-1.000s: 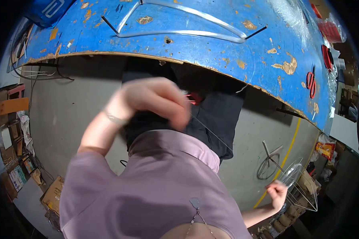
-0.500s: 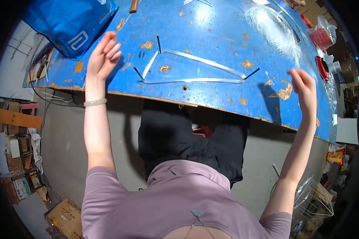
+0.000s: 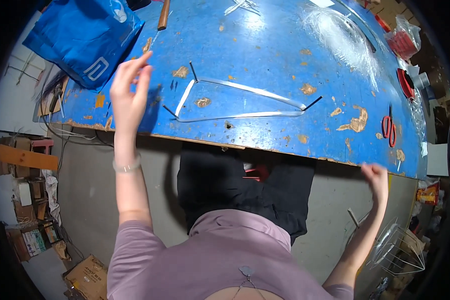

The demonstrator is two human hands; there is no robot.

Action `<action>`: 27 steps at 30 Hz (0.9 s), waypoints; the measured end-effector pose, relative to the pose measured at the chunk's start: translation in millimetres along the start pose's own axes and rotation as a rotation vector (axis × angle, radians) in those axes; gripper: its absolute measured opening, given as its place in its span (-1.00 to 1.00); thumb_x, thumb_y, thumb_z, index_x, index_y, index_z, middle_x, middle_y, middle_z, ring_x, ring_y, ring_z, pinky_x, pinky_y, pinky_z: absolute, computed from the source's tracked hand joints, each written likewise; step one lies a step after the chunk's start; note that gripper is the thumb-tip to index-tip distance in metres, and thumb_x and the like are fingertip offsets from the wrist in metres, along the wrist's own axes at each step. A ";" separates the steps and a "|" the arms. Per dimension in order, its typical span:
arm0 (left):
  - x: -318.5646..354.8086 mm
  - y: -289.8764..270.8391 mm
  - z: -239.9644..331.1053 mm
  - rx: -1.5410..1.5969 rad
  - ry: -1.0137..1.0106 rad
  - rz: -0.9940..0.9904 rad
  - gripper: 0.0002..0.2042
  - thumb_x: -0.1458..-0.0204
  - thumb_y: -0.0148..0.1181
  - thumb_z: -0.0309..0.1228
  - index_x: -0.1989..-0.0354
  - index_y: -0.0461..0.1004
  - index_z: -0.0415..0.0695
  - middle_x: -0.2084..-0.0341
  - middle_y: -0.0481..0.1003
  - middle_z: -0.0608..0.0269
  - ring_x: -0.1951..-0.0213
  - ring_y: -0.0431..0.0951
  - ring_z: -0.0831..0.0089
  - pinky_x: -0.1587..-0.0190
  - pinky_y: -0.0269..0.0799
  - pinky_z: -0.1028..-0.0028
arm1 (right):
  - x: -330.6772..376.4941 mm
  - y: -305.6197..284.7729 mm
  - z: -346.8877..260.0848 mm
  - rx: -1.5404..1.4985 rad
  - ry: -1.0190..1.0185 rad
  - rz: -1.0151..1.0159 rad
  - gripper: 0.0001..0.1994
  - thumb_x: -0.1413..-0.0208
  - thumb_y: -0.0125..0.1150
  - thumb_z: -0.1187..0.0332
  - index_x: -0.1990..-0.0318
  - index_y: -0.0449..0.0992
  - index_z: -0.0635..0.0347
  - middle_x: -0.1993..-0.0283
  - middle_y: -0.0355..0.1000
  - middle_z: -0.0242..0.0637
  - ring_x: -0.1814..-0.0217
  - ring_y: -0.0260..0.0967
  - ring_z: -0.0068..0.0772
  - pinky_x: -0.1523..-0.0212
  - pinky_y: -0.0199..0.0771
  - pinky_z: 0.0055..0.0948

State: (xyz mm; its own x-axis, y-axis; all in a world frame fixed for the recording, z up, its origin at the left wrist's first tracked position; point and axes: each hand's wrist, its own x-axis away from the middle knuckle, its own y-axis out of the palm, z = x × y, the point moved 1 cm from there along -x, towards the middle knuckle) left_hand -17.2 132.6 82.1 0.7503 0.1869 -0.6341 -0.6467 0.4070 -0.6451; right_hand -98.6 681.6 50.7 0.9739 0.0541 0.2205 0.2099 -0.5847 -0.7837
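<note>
We see a long three-cornered loop of shiny whitish strands drawn around three slim black pegs, lying near the middle of the near edge of a chipped blue worktop. Our left hand is over the worktop, to the left of the loop and well apart from it, thumb and forefinger apart; whether a fine strand lies between them we cannot tell. Our right hand is at the near edge on the right, fingers curled and blurred, so we cannot tell whether they are together. Nearest to it on the worktop lie red-handled scissors. Far right we see a spread bundle of clear strands; far left, a glossy blue bag.
</note>
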 end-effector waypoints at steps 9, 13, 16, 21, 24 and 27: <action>99.3 133.3 300.2 1.058 0.665 -0.493 -0.75 0.16 0.09 -0.25 0.36 0.41 -0.14 0.52 0.38 0.25 0.41 0.40 0.36 0.44 0.35 0.41 | 211.2 28.3 35.9 -0.174 0.366 -0.130 -0.86 0.11 0.19 0.39 0.53 0.49 0.31 0.67 0.30 -0.48 0.57 0.19 -0.66 0.53 0.16 -0.62; 206.7 144.5 386.5 1.121 0.543 -0.944 -0.61 0.11 0.06 -0.19 0.24 0.34 -0.28 0.46 0.42 0.16 0.42 0.42 0.32 0.43 0.31 0.36 | 252.9 29.5 22.7 -0.616 0.323 0.361 -0.85 0.15 0.21 0.38 0.56 0.49 0.31 0.66 0.34 -0.43 0.59 0.21 -0.63 0.56 0.15 -0.61; 206.4 145.4 363.4 1.311 0.837 -1.898 -0.69 0.01 -0.06 -0.23 0.37 0.44 -0.26 0.51 0.46 0.12 0.46 0.43 0.32 0.40 0.30 0.34 | 262.0 -19.0 8.2 -0.117 0.231 -0.290 -0.90 0.15 0.18 0.50 0.48 0.46 0.38 0.59 0.31 -0.36 0.48 0.20 -0.54 0.34 0.21 -0.59; 113.7 100.0 157.7 1.707 -0.186 -1.894 -0.74 -0.05 -0.09 -0.30 0.56 0.34 -0.21 0.67 0.27 0.44 0.60 0.19 0.74 0.60 0.07 0.65 | 232.5 -35.5 38.8 -0.202 0.031 -0.342 -0.81 0.20 0.26 0.32 0.60 0.49 0.29 0.66 0.34 -0.36 0.63 0.22 -0.56 0.61 0.12 -0.57; 116.6 52.9 46.8 1.939 -0.327 -0.911 -0.72 0.17 0.05 -0.42 0.87 0.35 -0.21 0.93 0.30 0.20 0.91 0.22 0.39 0.86 0.07 0.49 | 184.5 -35.0 28.3 -0.110 -0.145 -0.362 -0.81 0.20 0.27 0.30 0.59 0.49 0.27 0.67 0.31 -0.35 0.65 0.21 -0.55 0.65 0.09 -0.55; 102.5 7.5 -24.2 1.697 -0.213 -0.952 -0.61 0.04 0.03 -0.21 0.80 0.41 -0.22 0.90 0.34 0.27 0.82 0.27 0.45 0.75 0.14 0.51 | 126.2 -25.6 -15.0 -0.122 -0.272 -0.369 -0.76 0.18 0.25 0.26 0.61 0.47 0.27 0.68 0.30 -0.35 0.63 0.22 -0.55 0.62 0.12 -0.56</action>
State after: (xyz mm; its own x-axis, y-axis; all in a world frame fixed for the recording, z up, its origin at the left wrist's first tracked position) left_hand 51.5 133.2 1.9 0.8030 -0.5423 -0.2470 0.5941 0.6961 0.4032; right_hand 17.7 691.3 107.2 0.8267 0.4766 0.2989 0.5506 -0.5763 -0.6039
